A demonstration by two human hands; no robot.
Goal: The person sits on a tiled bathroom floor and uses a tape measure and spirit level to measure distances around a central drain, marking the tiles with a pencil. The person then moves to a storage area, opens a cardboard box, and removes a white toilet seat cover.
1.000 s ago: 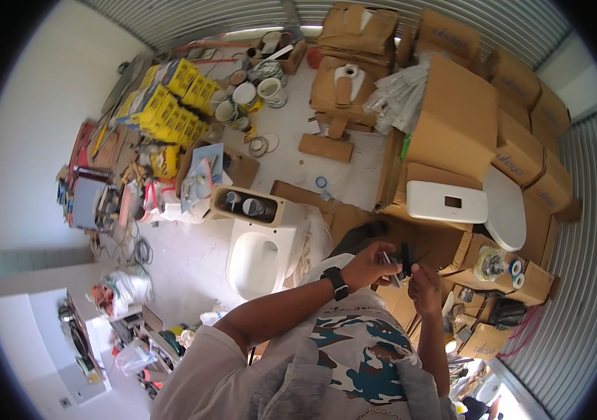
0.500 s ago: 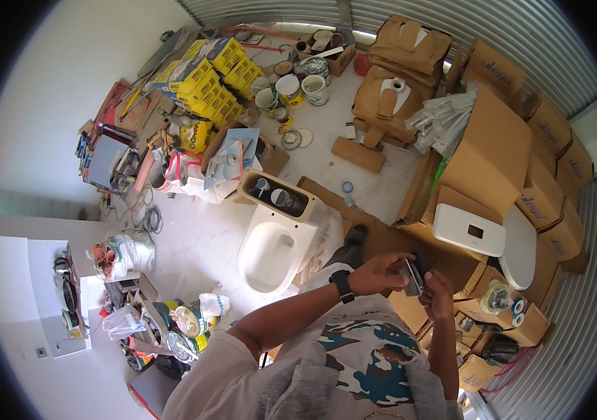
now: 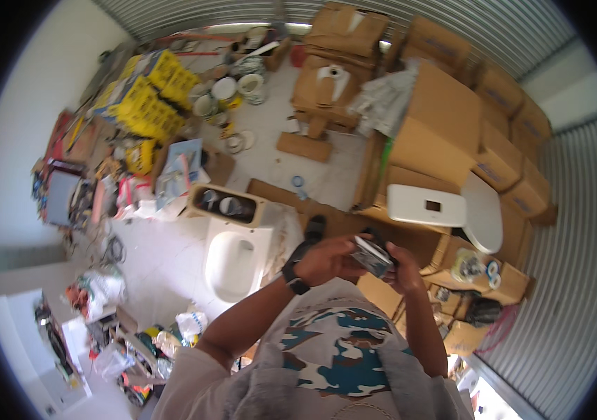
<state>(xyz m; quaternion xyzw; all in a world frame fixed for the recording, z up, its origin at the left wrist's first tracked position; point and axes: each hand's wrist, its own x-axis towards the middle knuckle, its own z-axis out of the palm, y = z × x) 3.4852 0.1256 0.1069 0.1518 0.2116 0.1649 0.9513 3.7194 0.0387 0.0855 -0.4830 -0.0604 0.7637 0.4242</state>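
Note:
In front of my body, both hands are closed on a small flat rectangular piece (image 3: 373,259), dark grey with a bright silver edge; I cannot make out its exact kind. My left hand (image 3: 326,260), with a black watch at the wrist, pinches its left side. Fingers of my right hand (image 3: 405,271) wrap its right side. To the left stands a white toilet (image 3: 213,274), its tank uncovered and fittings showing inside. A white tank lid (image 3: 410,205) with a dark square cutout lies on cardboard at the right, beside a white toilet seat (image 3: 482,217).
Cardboard boxes (image 3: 442,122) are stacked along the right, by a corrugated metal wall (image 3: 578,224). Yellow packages (image 3: 148,105) and buckets (image 3: 225,91) stand at the back left. Bags and tools (image 3: 130,350) crowd the lower left. A blue tape roll (image 3: 297,181) lies on the floor.
The view has turned, so the surroundings sit further left. Both hands still hold the small piece, which is now tilted with its broad face showing more.

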